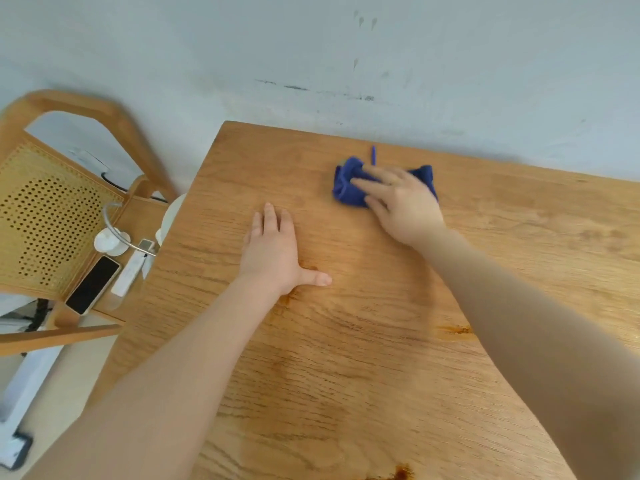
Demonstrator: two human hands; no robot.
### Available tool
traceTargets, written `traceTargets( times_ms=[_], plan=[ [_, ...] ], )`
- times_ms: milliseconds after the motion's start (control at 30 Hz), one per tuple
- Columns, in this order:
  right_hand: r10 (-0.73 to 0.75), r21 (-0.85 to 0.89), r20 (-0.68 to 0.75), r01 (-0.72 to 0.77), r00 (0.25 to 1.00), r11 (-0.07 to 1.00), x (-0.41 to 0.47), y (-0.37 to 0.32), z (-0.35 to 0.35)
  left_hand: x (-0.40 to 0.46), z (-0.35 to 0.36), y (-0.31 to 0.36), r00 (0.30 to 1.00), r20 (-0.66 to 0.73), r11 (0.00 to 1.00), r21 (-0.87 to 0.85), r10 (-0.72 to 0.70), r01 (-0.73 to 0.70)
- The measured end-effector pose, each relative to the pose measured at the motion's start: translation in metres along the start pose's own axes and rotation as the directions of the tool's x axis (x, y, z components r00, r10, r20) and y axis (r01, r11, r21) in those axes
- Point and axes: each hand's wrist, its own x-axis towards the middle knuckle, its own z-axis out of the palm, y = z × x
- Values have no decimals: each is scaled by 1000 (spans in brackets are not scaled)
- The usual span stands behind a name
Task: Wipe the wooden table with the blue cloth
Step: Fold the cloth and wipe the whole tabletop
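— Cloth (348, 188), the blue one, where is it?

— It lies bunched up on the wooden table (346, 341), right under the right hand (403, 202). It is far from the person, close to the wall (311, 46).

— What does the right hand do with it?

— The hand lies on top of the cloth and presses it down on the wood. The fingers (367, 185) look mostly straight and point to the left. The picture is a bit blurry there, so I cannot tell if any finger curls around the cloth.

— And the left hand (273, 251)?

— It lies flat on the table with nothing in it. The fingers are straight and the thumb (317, 278) sticks out toward the right arm. It is nearer to the person than the right hand, and well apart from the cloth.

— Is there anything else by the hands?

— A thin blue bit (373, 154) sticks up just past the cloth; I cannot tell what it is. To the left of the left hand, off the table, stands a wooden chair (45, 209). On its seat lie a phone (92, 285) and a white bar (130, 271). Some dark spots (453, 329) show in the wood near the right arm.
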Motion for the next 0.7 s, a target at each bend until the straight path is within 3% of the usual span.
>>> traceTargets(
  times_ms=[100, 200, 333, 533, 600, 700],
  plan=[
    [229, -72, -54, -232, 972, 970, 35, 24, -5, 3, 0, 4, 998, 61, 999, 32, -21, 19],
    [310, -71, -16, -311, 951, 948, 38, 22, -11, 5, -6, 9, 995, 99, 999, 40, -31, 28],
    [186, -2, -77, -186, 980, 982, -20, -8, -9, 3, -8, 12, 991, 126, 999, 24, -44, 41],
    [-74, 22, 101, 72, 992, 997, -65, -22, -11, -1, -3, 9, 992, 127, 999, 46, -27, 22],
    [26, 24, 52, -27, 998, 999, -44, -5, -12, 0, -2, 6, 994, 112, 999, 54, -10, 4],
    [360, 10, -60, -360, 931, 933, -10, 23, -19, 0, 0, 4, 994, 108, 998, 64, 5, -12]
  ],
)
